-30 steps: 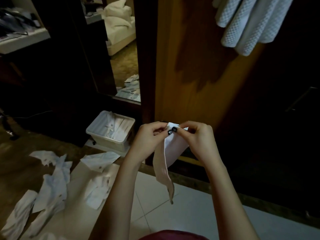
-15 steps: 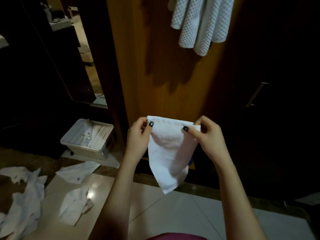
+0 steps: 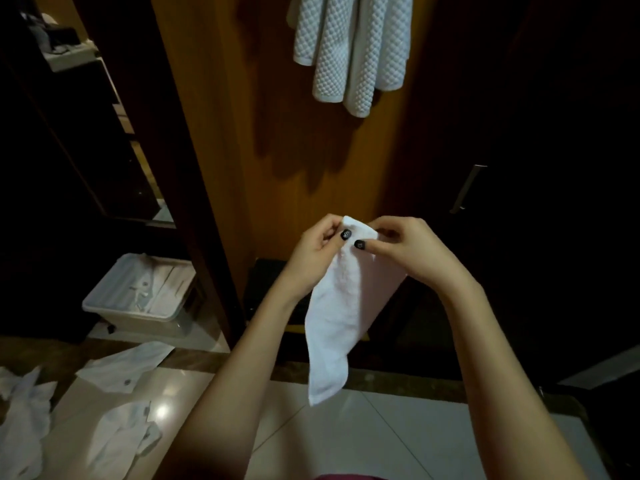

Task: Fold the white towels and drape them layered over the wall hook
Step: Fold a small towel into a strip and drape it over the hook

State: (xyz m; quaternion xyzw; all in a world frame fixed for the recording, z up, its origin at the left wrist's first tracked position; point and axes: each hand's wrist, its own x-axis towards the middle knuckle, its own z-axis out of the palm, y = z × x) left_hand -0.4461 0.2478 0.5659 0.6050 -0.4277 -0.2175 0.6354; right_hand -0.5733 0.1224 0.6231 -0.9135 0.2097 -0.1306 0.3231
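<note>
A person's two bare arms reach forward in a dim room. The left hand (image 3: 311,258) and the right hand (image 3: 412,251) are raised close together, nearly touching. Each pinches the top edge of a small white towel (image 3: 339,317) between thumb and fingers, and dark-painted thumbnails show against the cloth.

The towel hangs in the air as a narrow, doubled strip. Its long axis runs almost straight up and down, and the lower end points down and a little to the left. That free end hangs loose, above the line where a dark border strip meets the pale tiled floor (image 3: 398,438).

Straight ahead stands a warm brown wooden panel (image 3: 277,133). High on it, well above the hands, hang white waffle-textured towels (image 3: 349,53) in overlapping layers — their top edge runs out of view. A dark door with a metal handle (image 3: 467,188) lies to the right of the panel.

To the left, a pale plastic bin (image 3: 138,299) sits on the floor with white cloth inside. Nearer the viewer, crumpled white cloths (image 3: 121,368) lie scattered across the left side of the floor. Between the hands and the panel there is open air — the tiles directly below the arms are bare.
</note>
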